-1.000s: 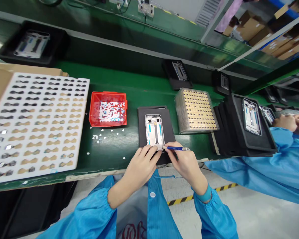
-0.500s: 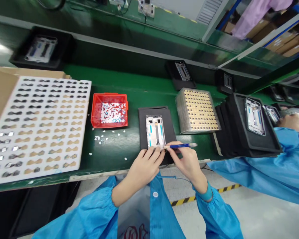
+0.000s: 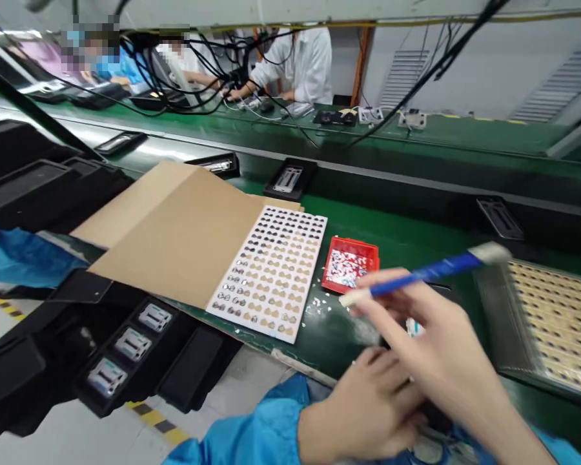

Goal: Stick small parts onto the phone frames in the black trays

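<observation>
My right hand (image 3: 436, 336) is raised in front of the bench, pinching a blue pen-shaped tool (image 3: 426, 270) with pale ends. The pale tip points left, in front of the red bin (image 3: 333, 288) of small white pieces. Below it, my left hand (image 3: 368, 407) has bent fingers held together; their tips are hidden behind my right hand. Only a white and cyan corner of the phone frame (image 3: 415, 327) shows behind the right hand. Loose white bits lie by the bin.
A white sheet (image 3: 290, 336) with rows of bow-tie-shaped parts lies left, against brown cardboard (image 3: 184, 219). At right stands a stack of clear trays (image 3: 561, 323) with yellow contents. Black trays with phone frames (image 3: 133, 342) sit lower left. People work across the bench; cables hang above.
The view has swung left. My right hand has lifted the blue tool off the phone frame, closer to the camera. My left hand stays low beside it.
</observation>
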`<state>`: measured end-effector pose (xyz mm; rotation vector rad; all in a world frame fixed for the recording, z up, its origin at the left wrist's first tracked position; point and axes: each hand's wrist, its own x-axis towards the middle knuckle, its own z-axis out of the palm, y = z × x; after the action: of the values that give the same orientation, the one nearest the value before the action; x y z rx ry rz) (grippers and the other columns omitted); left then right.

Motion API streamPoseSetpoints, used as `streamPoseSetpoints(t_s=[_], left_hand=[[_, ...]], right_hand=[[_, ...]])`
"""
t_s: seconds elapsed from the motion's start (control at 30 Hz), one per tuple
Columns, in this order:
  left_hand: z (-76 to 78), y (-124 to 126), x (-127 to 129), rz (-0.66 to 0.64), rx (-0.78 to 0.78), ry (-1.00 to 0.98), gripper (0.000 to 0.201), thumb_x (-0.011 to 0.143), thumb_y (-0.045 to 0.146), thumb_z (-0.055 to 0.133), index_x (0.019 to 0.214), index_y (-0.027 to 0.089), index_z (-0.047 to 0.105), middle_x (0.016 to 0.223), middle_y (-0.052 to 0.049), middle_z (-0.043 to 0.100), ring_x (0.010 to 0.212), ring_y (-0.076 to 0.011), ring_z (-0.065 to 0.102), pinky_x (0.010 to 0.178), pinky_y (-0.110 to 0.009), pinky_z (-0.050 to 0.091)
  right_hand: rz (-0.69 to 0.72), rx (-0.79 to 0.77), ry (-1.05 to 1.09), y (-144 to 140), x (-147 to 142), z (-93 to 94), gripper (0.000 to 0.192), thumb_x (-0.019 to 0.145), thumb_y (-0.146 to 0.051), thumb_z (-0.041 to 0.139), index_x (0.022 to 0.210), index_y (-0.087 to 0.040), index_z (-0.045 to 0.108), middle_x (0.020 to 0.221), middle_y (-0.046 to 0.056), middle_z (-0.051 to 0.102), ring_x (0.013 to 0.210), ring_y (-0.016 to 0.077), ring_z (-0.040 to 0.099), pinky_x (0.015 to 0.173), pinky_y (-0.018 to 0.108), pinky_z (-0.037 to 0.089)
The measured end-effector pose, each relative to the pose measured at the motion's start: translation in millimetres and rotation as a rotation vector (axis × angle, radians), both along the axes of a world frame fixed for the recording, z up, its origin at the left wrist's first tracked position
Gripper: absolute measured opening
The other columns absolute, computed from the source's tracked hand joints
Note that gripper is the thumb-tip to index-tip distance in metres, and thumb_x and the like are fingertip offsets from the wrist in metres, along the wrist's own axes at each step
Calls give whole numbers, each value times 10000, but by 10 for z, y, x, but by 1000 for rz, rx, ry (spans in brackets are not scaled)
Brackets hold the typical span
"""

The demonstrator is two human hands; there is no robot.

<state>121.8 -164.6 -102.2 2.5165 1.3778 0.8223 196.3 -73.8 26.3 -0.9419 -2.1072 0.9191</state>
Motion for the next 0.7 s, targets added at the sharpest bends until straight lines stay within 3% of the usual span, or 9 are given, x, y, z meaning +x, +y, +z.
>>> streamPoseSetpoints(t_s=[0.07, 0.17, 0.23, 0.37, 0.53, 0.6, 0.7], left_hand=[[52, -10, -487, 236, 64, -106, 337, 1091, 305, 503, 1331, 187, 708, 1291, -127, 752, 1277, -264, 648, 1041, -396, 548], [9, 67, -1215, 694, 123, -77, 363, 1093, 216, 463, 1357, 175, 708, 1403, -162, 725, 1384, -319, 607, 1117, -492, 530], [-76, 133, -1548, 853, 118, 10, 386, 1095, 243, 460, 1377, 162, 710, 1469, -194, 692, 1414, -375, 585, 1096, -559, 539], [-216, 175, -1752, 908, 75, 129, 406, 1095, 270, 458, 1375, 153, 727, 1430, -202, 715, 1285, -375, 660, 1017, -555, 566], [-242, 183, -1704, 916, 76, 151, 390, 1090, 268, 472, 1347, 149, 740, 1406, -186, 731, 1244, -359, 678, 989, -515, 557], [-227, 203, -1723, 919, 80, 126, 387, 1095, 261, 456, 1327, 145, 744, 1371, -186, 746, 1218, -355, 688, 971, -516, 562], [-134, 196, -1735, 921, 99, 24, 358, 1107, 260, 454, 1297, 153, 738, 1327, -166, 769, 1222, -351, 693, 981, -524, 564]], right_hand=[[55, 47, -15, 359, -493, -156, 144, 1058, -307, 700, 1180, -239, 736, 967, 54, 853, 819, 267, 839, 704, 340, 686], [55, 196, -351, 821, -1188, -456, 122, 1056, -259, 687, 1157, -206, 728, 1009, 120, 851, 931, 339, 835, 809, 408, 657], [67, 215, -504, 998, -1564, -620, 146, 1080, -242, 647, 1200, -188, 712, 1087, 153, 846, 1028, 355, 824, 869, 417, 643], [120, 217, -604, 1050, -1986, -790, 179, 1093, -210, 600, 1248, -191, 690, 1100, 158, 844, 1061, 342, 819, 900, 403, 637], [111, 224, -587, 999, -2000, -807, 189, 1080, -181, 611, 1256, -170, 680, 1106, 192, 835, 1039, 351, 825, 902, 423, 639], [81, 117, -416, 1002, -1903, -768, 134, 1075, -178, 621, 1190, -173, 689, 1092, 168, 838, 1040, 326, 829, 915, 416, 648], [111, -264, -16, 962, -1580, -654, 96, 1041, -269, 710, 1082, -186, 686, 1006, 117, 846, 945, 273, 845, 853, 379, 684]])
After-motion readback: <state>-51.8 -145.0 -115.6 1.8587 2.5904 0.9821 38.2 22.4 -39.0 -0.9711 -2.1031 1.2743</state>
